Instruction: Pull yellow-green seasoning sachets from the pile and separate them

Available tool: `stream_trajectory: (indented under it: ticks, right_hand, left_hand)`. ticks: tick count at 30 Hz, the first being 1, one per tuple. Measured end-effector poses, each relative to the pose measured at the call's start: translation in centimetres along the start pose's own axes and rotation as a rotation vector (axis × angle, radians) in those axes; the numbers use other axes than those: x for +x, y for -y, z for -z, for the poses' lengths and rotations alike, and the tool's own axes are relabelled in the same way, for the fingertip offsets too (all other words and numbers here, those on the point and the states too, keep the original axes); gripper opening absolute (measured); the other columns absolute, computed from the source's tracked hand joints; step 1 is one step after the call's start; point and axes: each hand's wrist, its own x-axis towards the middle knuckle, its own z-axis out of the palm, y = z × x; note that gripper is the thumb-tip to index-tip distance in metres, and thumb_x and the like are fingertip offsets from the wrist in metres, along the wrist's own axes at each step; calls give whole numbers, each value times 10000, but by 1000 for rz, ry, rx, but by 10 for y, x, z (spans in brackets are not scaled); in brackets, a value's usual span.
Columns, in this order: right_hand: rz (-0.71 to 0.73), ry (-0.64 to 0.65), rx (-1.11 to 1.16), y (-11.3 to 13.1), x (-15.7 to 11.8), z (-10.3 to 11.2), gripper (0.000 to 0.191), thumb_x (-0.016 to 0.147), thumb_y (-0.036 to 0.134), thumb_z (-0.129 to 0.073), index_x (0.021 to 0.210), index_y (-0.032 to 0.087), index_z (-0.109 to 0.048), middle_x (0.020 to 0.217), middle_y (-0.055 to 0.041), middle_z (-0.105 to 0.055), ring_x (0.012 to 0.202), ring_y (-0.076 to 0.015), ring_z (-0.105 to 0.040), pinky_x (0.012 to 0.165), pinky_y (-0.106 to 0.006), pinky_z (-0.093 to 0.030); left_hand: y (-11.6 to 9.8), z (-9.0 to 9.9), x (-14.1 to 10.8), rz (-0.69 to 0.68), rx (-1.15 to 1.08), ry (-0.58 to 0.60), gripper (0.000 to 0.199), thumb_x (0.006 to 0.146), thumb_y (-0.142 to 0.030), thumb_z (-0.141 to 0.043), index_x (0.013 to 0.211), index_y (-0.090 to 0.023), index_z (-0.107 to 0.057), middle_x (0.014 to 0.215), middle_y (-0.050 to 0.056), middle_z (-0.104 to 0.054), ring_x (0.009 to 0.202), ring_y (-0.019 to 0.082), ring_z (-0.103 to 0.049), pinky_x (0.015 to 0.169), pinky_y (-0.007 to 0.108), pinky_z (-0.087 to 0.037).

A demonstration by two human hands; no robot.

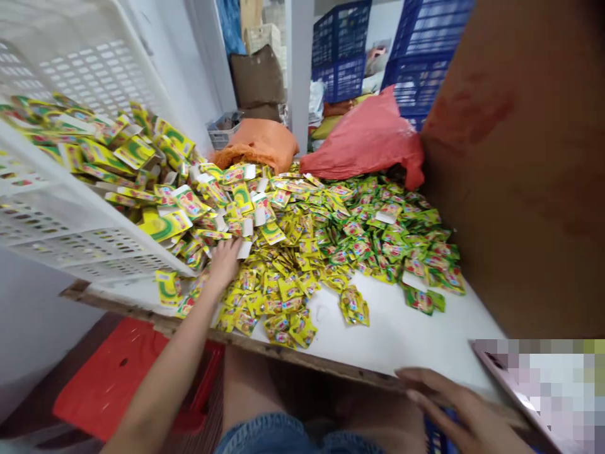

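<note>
My left hand (225, 261) reaches into a heap of small yellow-and-green cartons (189, 202), fingers stretched out and touching the cartons by a white flap. Parts of its fingers are hard to make out. Several cartons have white end flaps standing open. Just right of that hand lie many small yellow sachets (288, 287), and farther right a pile of green-and-red sachets (387, 236). My right hand (454, 403) is at the front edge of the white table (392, 328), fingers apart, holding nothing.
A tipped white plastic basket (94, 221) spills cartons from the left. Orange (259, 142) and red bags (373, 139) lie behind the piles. A large brown cardboard box (520, 189) walls the right side. A pink-edged device (515, 384), partly blurred, sits front right. Below is a red stool (113, 378).
</note>
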Motion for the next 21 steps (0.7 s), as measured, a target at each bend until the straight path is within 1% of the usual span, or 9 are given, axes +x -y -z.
stream_trajectory:
  ticks: [2, 3, 8, 11, 13, 15, 17, 19, 21]
  right_hand:
    - [-56, 63, -39, -8, 13, -4, 278, 822, 462, -501, 922, 274, -680, 903, -40, -719, 787, -231, -672, 679, -312, -552]
    - [-118, 15, -75, -14, 20, -4, 299, 840, 465, -468, 927, 262, -669, 914, -46, -713, 783, -228, -667, 673, -314, -542]
    - [-531, -231, -488, -66, 65, -1, 362, 849, 439, -414, 986, 178, -625, 874, -100, -688, 705, -234, -638, 623, -317, -468]
    - [-569, -230, -605, -96, 94, -3, 444, 812, 352, -487, 1180, 105, -510, 1075, -172, -628, 913, -282, -603, 708, -339, -442]
    - [-543, -192, -627, -109, 104, -5, 525, 769, 317, -550, 1234, 92, -456, 1105, -190, -610, 984, -306, -572, 744, -357, -425]
    - [-535, -154, -650, -115, 106, -4, 491, 738, 314, -584, 1166, 85, -509, 1051, -209, -623, 967, -330, -573, 740, -383, -412]
    - [-510, -105, -653, -114, 102, 1, 365, 723, 327, -594, 1004, 94, -600, 967, -210, -642, 912, -343, -586, 716, -395, -406]
    - [-437, -28, -619, -105, 99, 3, 259, 723, 350, -589, 859, 137, -647, 874, -164, -664, 844, -323, -599, 687, -381, -407]
    - [-310, 60, -549, -90, 104, -2, 211, 742, 362, -571, 814, 185, -663, 863, -108, -673, 837, -283, -598, 695, -353, -409]
  left_hand:
    - [3, 3, 1, -51, -35, 3, 502, 719, -73, -489, 1211, -175, -464, 1220, 144, -511, 1098, 321, -449, 902, 449, -364]
    - [2, 6, -1, -79, -64, -26, 484, 726, -119, -523, 1203, -179, -463, 1210, 136, -512, 1098, 317, -450, 908, 441, -365]
    - [-25, 27, -21, -93, -356, -396, 543, 697, -377, -668, 1149, -178, -444, 1180, 113, -512, 1133, 291, -443, 970, 442, -343]
    - [-45, 32, -32, -54, -626, -475, 592, 656, -399, -716, 1118, -177, -420, 1132, 97, -539, 1078, 248, -509, 945, 405, -388]
    - [-55, 30, -39, 22, -809, -482, 648, 598, -397, -761, 1095, -174, -410, 1017, 67, -574, 948, 218, -571, 867, 373, -445]
    - [-63, 27, -48, 137, -998, -463, 704, 534, -398, -797, 1079, -174, -411, 895, 26, -589, 794, 184, -598, 756, 331, -487]
    - [-72, 23, -63, 268, -1180, -369, 676, 516, -400, -800, 1044, -175, -444, 823, 1, -602, 694, 160, -601, 664, 288, -497]
    - [-87, 20, -82, 413, -1336, -193, 589, 528, -390, -792, 987, -167, -498, 780, -4, -624, 646, 153, -605, 611, 262, -491]
    - [-108, 17, -103, 566, -1485, 26, 522, 535, -375, -789, 937, -154, -542, 742, 1, -644, 607, 153, -605, 576, 256, -483]
